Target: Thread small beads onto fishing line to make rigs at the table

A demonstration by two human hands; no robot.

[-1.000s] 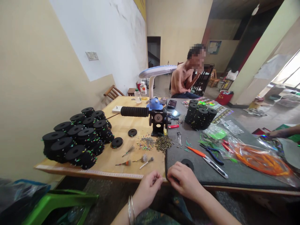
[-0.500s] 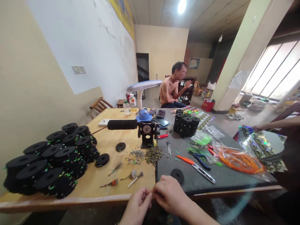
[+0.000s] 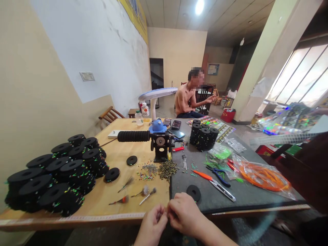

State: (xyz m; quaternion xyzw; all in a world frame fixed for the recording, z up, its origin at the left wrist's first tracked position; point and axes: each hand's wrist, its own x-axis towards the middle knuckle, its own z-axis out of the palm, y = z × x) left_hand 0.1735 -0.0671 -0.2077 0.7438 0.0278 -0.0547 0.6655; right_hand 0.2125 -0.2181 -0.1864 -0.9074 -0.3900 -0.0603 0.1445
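The left hand [image 3: 154,221] and right hand [image 3: 185,212], fingers curled, sit close together at bottom centre, any grip impossible to tell; a flat black foam ring [image 3: 193,193] lies just beyond; fine fingertip work seems underway, next calling for steadiness

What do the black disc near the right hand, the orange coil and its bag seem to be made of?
Black disc: probably foam, matte, since it shows no highlights. Orange coil: perhaps rubber or plastic, smooth-looking; its strands bend in loops. Bag: likely glossy plastic film, transparent, with creases and glints.
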